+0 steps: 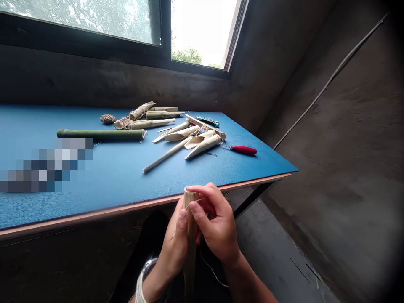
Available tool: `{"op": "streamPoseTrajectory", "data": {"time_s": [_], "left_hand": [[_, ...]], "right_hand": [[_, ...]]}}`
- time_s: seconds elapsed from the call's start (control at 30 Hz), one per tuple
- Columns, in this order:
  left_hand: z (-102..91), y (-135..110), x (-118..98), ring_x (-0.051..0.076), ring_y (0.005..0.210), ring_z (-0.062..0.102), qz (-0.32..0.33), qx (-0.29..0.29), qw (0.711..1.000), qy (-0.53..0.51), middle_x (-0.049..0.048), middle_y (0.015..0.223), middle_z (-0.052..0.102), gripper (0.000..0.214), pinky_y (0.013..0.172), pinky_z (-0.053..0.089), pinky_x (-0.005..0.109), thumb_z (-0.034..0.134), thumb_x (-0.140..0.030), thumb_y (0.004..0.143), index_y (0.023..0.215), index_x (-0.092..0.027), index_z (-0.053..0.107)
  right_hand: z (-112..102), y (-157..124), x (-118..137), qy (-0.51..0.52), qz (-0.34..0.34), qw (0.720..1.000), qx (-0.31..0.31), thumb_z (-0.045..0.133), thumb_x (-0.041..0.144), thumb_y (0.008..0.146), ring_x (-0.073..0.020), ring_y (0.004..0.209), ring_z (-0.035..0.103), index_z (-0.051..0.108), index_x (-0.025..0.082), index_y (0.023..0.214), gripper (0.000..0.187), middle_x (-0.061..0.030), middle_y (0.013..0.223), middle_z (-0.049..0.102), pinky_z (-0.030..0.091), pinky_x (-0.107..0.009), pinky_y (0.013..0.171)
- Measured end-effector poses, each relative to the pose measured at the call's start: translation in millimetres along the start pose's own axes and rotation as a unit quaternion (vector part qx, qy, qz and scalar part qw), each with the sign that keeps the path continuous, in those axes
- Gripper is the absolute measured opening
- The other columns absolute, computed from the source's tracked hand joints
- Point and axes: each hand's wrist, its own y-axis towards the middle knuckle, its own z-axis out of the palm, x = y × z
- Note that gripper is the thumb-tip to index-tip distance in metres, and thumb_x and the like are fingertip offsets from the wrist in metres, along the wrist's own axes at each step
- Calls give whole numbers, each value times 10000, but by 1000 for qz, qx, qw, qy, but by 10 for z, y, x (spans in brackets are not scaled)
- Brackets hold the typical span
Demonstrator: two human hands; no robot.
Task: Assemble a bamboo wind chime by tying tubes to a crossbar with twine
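Two-handed grip, held upright

The person's left hand (173, 248), a silver bangle (142, 281) at its wrist, and right hand (214, 221) are together, both clamped on a long, pale strip of split bamboo (190, 256). The strip stands upright just in front of the tan edge of the blue-topped table (104, 213). The right fingers (205, 193) also pinch a thin, pale sliver (193, 203) at the strip's top end. The strip looks light and stiff, though its split, fibrous edges may splinter, so its smooth middle seems the safest place to take hold. Farther back on the table lie a thick green bamboo section (101, 135), a ball of brown twine (108, 119), several pale bamboo pieces (203, 146) and, toward the table's right corner, a red-handled awl (243, 150).
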Motion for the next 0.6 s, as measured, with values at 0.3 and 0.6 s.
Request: {"op": "streamPoseTrajectory", "data": {"time_s": [0.3,0.6], "left_hand": [[-7,46,-64,64,430,402,-4,11,1000,-4,-19,609,470,424,410,332,194,390,-565,855,815,-164,521],[-62,39,-69,49,439,397,-10,-12,1000,25,-31,635,461,409,438,334,188,383,-549,866,840,-158,501]], "right_hand": [[-343,268,-39,-66,-57,996,18,472,356,880,-100,668,498,559,233,1133,295,-10,824,528,434,-223,596],[-834,1298,-765,-531,22,845,63,539,216,835,-201,973,534,615,157,1069,253,-88,1038,596,405,-293,831]]}}
